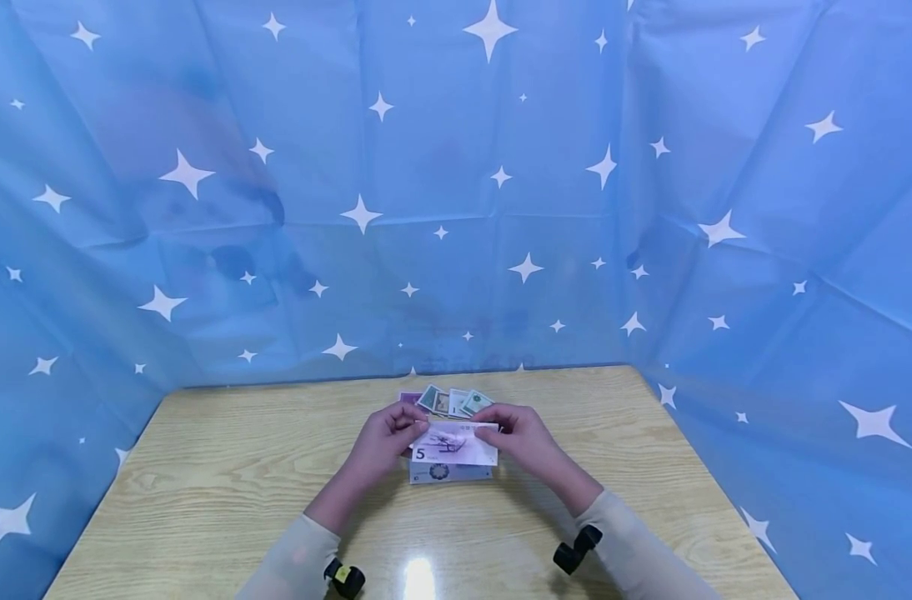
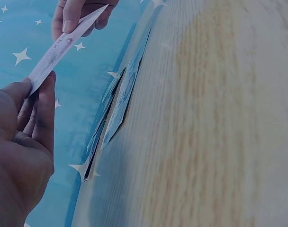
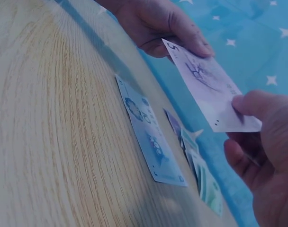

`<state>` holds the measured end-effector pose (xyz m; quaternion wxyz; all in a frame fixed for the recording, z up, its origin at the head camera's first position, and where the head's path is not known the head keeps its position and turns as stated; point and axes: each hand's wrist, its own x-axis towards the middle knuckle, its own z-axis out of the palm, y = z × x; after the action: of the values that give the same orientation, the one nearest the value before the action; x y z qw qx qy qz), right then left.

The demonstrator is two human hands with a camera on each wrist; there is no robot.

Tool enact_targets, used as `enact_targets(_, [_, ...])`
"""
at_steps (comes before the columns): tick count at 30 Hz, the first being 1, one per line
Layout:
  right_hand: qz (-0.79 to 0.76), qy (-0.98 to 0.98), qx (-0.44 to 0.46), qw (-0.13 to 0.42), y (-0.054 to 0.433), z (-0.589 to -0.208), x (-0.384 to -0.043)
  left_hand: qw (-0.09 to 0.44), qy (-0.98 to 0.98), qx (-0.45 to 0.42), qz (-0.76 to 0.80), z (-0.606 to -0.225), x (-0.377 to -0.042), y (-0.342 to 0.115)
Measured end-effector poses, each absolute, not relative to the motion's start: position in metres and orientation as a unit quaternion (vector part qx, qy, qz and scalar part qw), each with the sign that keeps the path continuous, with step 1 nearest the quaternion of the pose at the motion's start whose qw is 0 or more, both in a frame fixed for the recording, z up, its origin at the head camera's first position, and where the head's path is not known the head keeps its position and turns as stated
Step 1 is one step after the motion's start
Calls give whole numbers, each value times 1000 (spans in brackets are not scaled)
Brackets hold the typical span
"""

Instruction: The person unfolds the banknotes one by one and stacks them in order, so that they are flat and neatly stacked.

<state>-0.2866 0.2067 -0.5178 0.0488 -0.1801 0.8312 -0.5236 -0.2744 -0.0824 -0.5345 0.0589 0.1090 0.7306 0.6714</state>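
A purple banknote (image 1: 454,444) marked 5 is held up above the table between both hands. My left hand (image 1: 384,437) pinches its left end between thumb and fingers. At the opposite end, my right hand (image 1: 522,435) pinches the note the same way. Beneath it a bluish banknote (image 3: 146,130) lies flat on the table. Behind that, a fanned row of several banknotes (image 3: 201,175), greenish ones and a purple one among them, lies on the table. The held note partly hides the bluish one in the head view.
The wooden table (image 1: 223,467) ends at a blue curtain (image 1: 426,167) with white stars at the back and sides. Each sleeve carries a black strap device at the wrist, such as the right one (image 1: 578,548).
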Motion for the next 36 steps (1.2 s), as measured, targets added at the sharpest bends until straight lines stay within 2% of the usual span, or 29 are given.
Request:
enact_targets(14, [-546,826,-133,41,204,-527,-282,55,769,114,627,-539,-275,-84])
enact_targets(36, [-502,852,-146,35,196,-544,-289,47,854,200,478,-549,-285,-91])
